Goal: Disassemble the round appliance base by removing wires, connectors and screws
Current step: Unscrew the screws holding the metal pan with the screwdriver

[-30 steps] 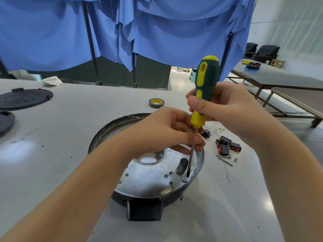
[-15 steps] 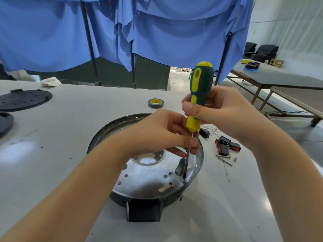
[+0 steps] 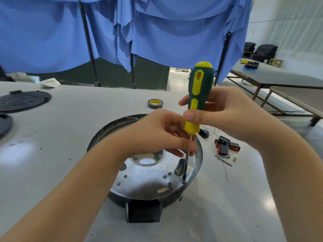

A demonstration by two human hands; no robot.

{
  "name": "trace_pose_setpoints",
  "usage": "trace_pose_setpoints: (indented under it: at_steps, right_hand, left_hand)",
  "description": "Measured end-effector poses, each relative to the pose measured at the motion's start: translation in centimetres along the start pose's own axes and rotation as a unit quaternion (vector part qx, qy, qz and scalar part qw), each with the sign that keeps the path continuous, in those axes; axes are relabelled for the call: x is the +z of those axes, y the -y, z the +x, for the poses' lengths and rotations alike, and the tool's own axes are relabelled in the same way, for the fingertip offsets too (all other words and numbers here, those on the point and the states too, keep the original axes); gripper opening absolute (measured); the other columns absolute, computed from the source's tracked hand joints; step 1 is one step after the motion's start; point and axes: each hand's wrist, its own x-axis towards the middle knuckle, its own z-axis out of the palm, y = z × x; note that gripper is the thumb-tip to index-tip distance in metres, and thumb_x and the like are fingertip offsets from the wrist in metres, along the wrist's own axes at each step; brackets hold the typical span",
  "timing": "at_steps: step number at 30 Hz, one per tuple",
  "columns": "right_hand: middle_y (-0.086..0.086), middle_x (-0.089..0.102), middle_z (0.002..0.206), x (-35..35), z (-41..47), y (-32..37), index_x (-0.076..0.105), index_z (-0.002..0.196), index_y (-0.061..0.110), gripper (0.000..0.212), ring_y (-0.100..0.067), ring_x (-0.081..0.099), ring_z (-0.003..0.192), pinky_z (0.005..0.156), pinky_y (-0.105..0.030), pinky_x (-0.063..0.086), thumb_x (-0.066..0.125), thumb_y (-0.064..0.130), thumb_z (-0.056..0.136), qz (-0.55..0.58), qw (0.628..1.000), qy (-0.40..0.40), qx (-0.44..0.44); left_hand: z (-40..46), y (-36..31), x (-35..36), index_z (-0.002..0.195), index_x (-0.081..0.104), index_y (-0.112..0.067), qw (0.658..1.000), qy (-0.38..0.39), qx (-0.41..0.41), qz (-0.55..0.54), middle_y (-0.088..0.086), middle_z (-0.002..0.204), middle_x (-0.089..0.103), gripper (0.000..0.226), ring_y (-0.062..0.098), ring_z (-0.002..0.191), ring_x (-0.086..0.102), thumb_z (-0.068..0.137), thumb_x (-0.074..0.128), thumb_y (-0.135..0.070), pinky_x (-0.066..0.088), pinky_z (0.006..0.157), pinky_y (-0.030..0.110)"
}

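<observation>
Screwdriver [image 3: 199, 95] upright — tip seated on screw [image 3: 183, 180] at base [image 3: 139, 186] rim, straight below right hand [image 3: 227, 112] gripping handle. Left hand [image 3: 157, 135] nearer, pinching shaft — base mid-table [image 3: 70, 137].

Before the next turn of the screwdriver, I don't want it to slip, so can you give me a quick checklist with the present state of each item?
1. Tip of green-and-yellow screwdriver seated on screw: ok.
2. Right hand grips the handle: ok.
3. Left hand fingers steady the shaft: ok.
4. Shaft close to upright: ok.
5. Round metal appliance base flat on grey table: ok.
6. Screw loosened: cannot tell.
</observation>
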Motion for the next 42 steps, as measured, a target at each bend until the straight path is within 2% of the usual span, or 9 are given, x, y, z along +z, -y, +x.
trace_pose_setpoints:
  at_steps: [5,9,16,21,26,30,33,36,42]
  right_hand:
    - [0.003,0.073,0.099,-0.4,-0.1,-0.4,0.066,0.104,0.025,0.048,-0.017,0.071,0.089,0.084,-0.025,0.056,0.076,0.036,0.059,0.040,0.998,-0.019,-0.035]
    - [0.001,0.076,0.096,-0.9,-0.4,-0.5,0.059,0.117,0.014,0.048,-0.014,0.071,0.094,0.079,-0.022,0.055,0.070,0.013,0.070,0.142,0.988,0.050,-0.035]
    - [-0.008,0.068,0.119,-0.6,-0.1,-0.9,0.040,0.135,0.016,0.054,-0.023,0.069,0.102,0.083,-0.030,0.056,0.053,-0.009,0.089,0.158,0.984,0.072,-0.033]
    - [-0.001,0.070,0.112,-0.7,-0.1,-1.0,0.048,0.130,0.019,0.054,-0.024,0.069,0.102,0.086,-0.035,0.055,0.060,0.007,0.079,0.166,0.984,0.068,-0.011]
    - [0.007,0.069,0.107,0.0,0.1,-0.5,0.061,0.115,0.032,0.049,-0.012,0.067,0.097,0.083,-0.019,0.055,0.076,0.040,0.069,0.013,1.000,0.024,0.004]
    - [0.013,0.070,0.100,-0.1,0.2,-0.4,0.066,0.102,0.033,0.041,-0.012,0.067,0.092,0.084,-0.020,0.054,0.072,0.049,0.064,-0.023,1.000,0.006,0.010]
    - [0.019,0.071,0.095,-0.4,0.0,-0.4,0.067,0.101,0.032,0.042,-0.012,0.068,0.088,0.079,-0.017,0.055,0.075,0.045,0.063,-0.020,1.000,0.000,-0.001]
    - [0.009,0.074,0.095,-0.6,-0.2,-0.5,0.064,0.107,0.029,0.049,-0.019,0.071,0.089,0.081,-0.027,0.058,0.076,0.039,0.060,0.020,1.000,0.008,-0.016]
    - [-0.001,0.074,0.106,-1.0,-0.4,-0.5,0.042,0.134,0.019,0.066,-0.019,0.072,0.095,0.074,-0.024,0.057,0.068,0.002,0.076,0.148,0.987,0.065,-0.015]
  left_hand:
    - [0.2,0.3,0.0,0.097,0.066,0.001,0.999,-0.025,0.001,0.021,0.012,0.083,0.075,0.022,0.022,0.079,0.074,0.078,0.076,-0.003,0.060,0.072,0.031]
    - [0.4,0.5,0.2,0.090,0.068,-0.005,0.999,-0.029,0.001,0.012,0.009,0.078,0.073,0.020,0.020,0.076,0.073,0.074,0.080,-0.005,0.060,0.072,0.032]
    - [0.2,1.0,0.0,0.100,0.072,-0.010,0.998,0.061,-0.030,-0.004,0.008,0.097,0.076,0.016,0.020,0.094,0.073,0.086,0.069,-0.004,0.058,0.078,0.026]
    - [0.2,1.0,-0.1,0.100,0.073,-0.010,0.998,0.063,-0.028,0.002,0.008,0.097,0.076,0.017,0.021,0.094,0.072,0.085,0.069,-0.002,0.057,0.079,0.026]
    - [0.4,0.8,0.4,0.070,0.077,-0.027,0.998,-0.001,0.004,0.062,0.006,0.083,0.076,0.021,0.017,0.076,0.074,0.075,0.080,-0.007,0.056,0.069,0.019]
    - [0.6,1.0,0.6,0.074,0.074,-0.011,0.994,-0.029,0.010,0.101,0.010,0.077,0.075,0.012,0.025,0.076,0.072,0.069,0.085,-0.013,0.060,0.076,0.033]
    - [0.6,1.0,0.7,0.080,0.071,-0.001,0.994,-0.030,0.008,0.108,0.013,0.075,0.073,0.022,0.029,0.075,0.071,0.069,0.086,-0.013,0.060,0.074,0.033]
    - [0.5,0.9,0.7,0.077,0.070,-0.005,0.995,-0.019,0.005,0.100,0.015,0.077,0.073,0.019,0.032,0.078,0.070,0.070,0.085,-0.014,0.059,0.076,0.034]
    - [0.4,1.0,0.2,0.092,0.075,-0.014,0.999,0.034,0.002,-0.007,0.010,0.092,0.076,0.013,0.025,0.091,0.073,0.081,0.075,-0.007,0.057,0.080,0.027]
